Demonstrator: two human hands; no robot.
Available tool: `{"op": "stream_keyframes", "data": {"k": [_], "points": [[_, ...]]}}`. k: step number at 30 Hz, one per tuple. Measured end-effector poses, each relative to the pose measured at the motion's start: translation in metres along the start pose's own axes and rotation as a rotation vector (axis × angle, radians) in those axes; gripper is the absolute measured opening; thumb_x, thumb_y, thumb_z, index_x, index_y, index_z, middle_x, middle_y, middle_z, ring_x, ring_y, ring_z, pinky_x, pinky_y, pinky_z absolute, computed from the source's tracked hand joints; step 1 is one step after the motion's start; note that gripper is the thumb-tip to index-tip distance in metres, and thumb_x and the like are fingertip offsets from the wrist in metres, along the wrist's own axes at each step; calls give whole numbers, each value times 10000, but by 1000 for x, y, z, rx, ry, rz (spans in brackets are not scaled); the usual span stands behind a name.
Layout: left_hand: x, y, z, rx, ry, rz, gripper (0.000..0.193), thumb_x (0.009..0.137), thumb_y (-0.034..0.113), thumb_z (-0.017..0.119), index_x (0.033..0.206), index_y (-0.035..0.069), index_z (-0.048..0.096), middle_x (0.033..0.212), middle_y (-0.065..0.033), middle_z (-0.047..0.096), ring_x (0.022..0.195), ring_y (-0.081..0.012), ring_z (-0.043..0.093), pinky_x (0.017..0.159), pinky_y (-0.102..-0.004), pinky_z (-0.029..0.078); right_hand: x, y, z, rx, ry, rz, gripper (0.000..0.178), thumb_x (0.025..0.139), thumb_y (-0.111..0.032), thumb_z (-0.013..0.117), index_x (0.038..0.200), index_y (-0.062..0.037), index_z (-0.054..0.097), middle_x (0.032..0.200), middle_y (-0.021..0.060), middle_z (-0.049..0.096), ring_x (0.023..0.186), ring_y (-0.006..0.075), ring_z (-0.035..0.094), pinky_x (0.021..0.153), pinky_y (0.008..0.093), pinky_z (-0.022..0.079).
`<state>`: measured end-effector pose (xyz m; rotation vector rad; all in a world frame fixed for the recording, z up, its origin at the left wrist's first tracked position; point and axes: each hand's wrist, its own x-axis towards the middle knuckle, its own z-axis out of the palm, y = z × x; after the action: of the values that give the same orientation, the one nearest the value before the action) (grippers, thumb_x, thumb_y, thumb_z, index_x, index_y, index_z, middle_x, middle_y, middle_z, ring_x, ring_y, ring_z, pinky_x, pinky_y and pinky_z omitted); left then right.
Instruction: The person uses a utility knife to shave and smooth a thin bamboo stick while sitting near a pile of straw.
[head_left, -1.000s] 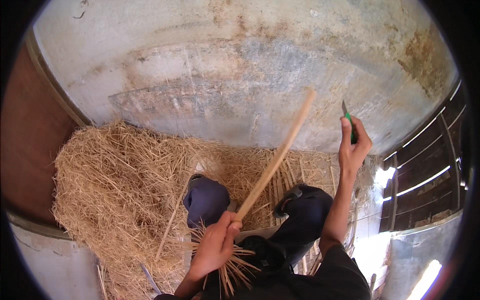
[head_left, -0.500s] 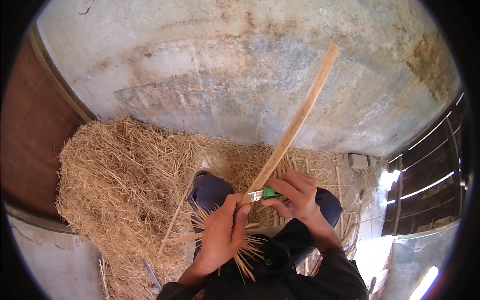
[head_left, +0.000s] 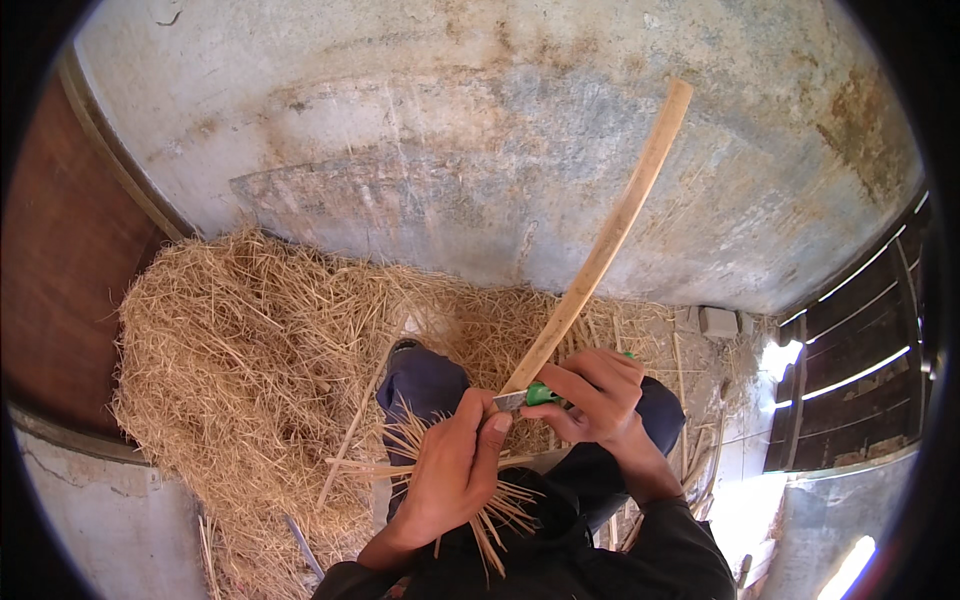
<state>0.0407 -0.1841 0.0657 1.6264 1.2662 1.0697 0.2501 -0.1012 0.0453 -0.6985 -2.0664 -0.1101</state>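
Observation:
My left hand (head_left: pixel 455 462) is closed around the lower end of a long pale bamboo strip (head_left: pixel 610 245), its thumb pressed near the end. From there the strip slants up and to the right, in front of the wall. A knife with a green handle (head_left: pixel 541 394) is gripped in my right hand (head_left: pixel 592 400), and its short metal blade (head_left: pixel 510 401) lies against the strip just above my left thumb. Thin split slivers (head_left: pixel 500 520) fan out below and beside my left hand, over my lap. My fingers partly hide the strip's lower end.
A big heap of straw (head_left: pixel 240 370) lies to the left, and more straw covers the ground ahead. Behind it rises a stained plaster wall (head_left: pixel 420 140). A grey block (head_left: pixel 717 322) rests at the wall's foot. Dark wooden slats (head_left: pixel 850 350) stand at right.
The bamboo strip's upper end has swung slightly right, and it now shows a broader face. Both hands have shifted a little to the right; the blade has turned and looks narrower.

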Motion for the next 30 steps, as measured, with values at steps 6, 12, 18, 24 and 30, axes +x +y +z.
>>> {"op": "stream_keyframes", "data": {"k": [6, 12, 18, 24, 30], "points": [[1, 3, -3, -13, -40, -36, 129, 1144, 124, 523, 1104, 1, 518, 699, -152, 516, 605, -371, 573, 597, -441, 419, -1, 0, 0, 5, 38, 7, 380, 759, -389, 947, 971, -97, 826, 739, -3, 640, 575, 162, 620, 509, 299, 476], [0, 3, -4, -48, -69, -57, 173, 1159, 164, 491, 1093, 5, 504, 684, -152, 495, 593, -373, 544, 589, -454, 390, 0, 0, -3, -5, 42, 18, 372, 750, -389, 950, 957, -105, 828, 714, -14, 626, 556, 155, 596, 496, 296, 435], [1, 3, -5, -40, -66, -47, 176, 1162, 166, 478, 1094, 5, 501, 684, -158, 493, 592, -371, 535, 592, -460, 385, 1, 1, -4, -28, 39, 15, 370, 745, -397, 950, 948, -113, 827, 703, -22, 617, 552, 149, 587, 501, 291, 423], [0, 0, -5, -61, -69, -62, 174, 1162, 167, 476, 1103, 7, 507, 690, -163, 503, 600, -380, 539, 599, -455, 395, 0, 3, -3, -47, 31, 10, 368, 746, -407, 945, 941, -119, 825, 702, -23, 612, 554, 149, 583, 502, 291, 423], [-1, -2, -7, -19, -73, -91, 184, 1157, 174, 486, 1103, 2, 520, 697, -182, 516, 627, -421, 561, 619, -476, 407, -4, 15, -8, -93, 41, 66, 316, 866, -394, 902, 980, -106, 841, 717, -17, 642, 570, 100, 580, 504, 283, 422]]}}
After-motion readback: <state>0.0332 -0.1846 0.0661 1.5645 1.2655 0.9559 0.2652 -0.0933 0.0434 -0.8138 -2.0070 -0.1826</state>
